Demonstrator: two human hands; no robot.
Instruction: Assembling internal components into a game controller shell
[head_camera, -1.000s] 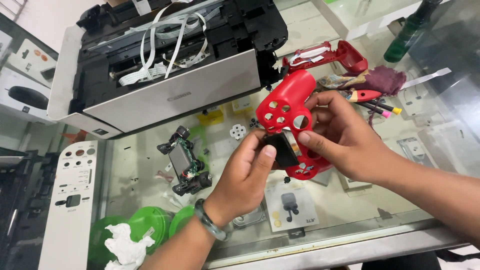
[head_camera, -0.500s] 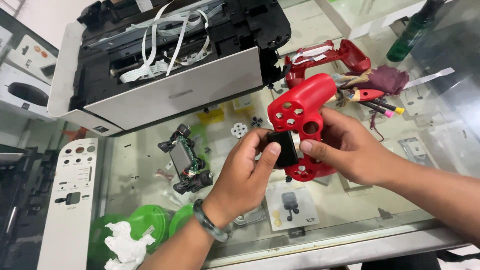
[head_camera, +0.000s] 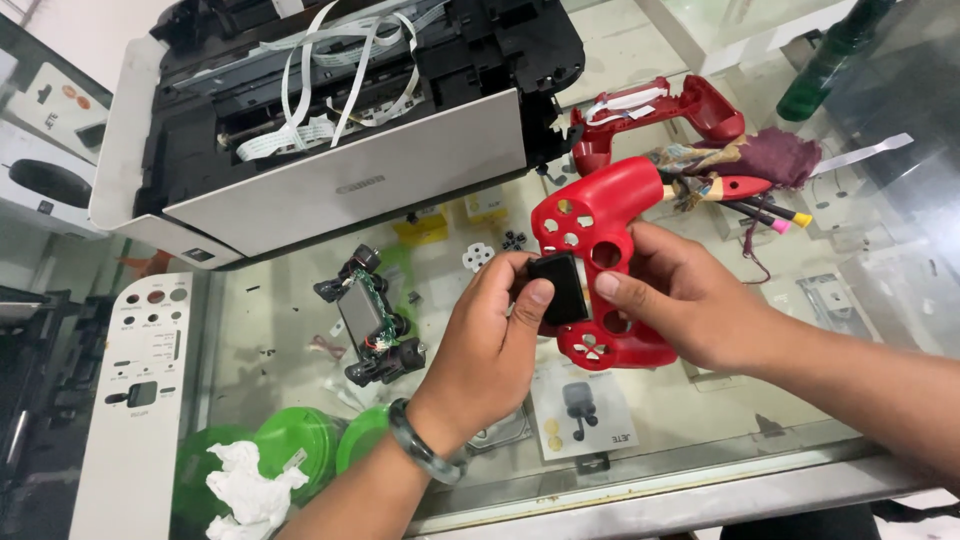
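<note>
Two hands (head_camera: 600, 310) grip red shell (head_camera: 600, 205); printer (head_camera: 330, 120) behind.

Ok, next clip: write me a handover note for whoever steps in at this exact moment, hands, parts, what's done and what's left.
Left hand: pinches the black touchpad piece against the shell's middle.
Right hand: grips the red controller front shell, held above the glass table.
Parts: red rear shell lies beyond; controller circuit board lies bare on the left, beside the opened printer.
Done: controller is apart.
Left: black piece looks not fully seated; board and rear shell are still separate.
</note>
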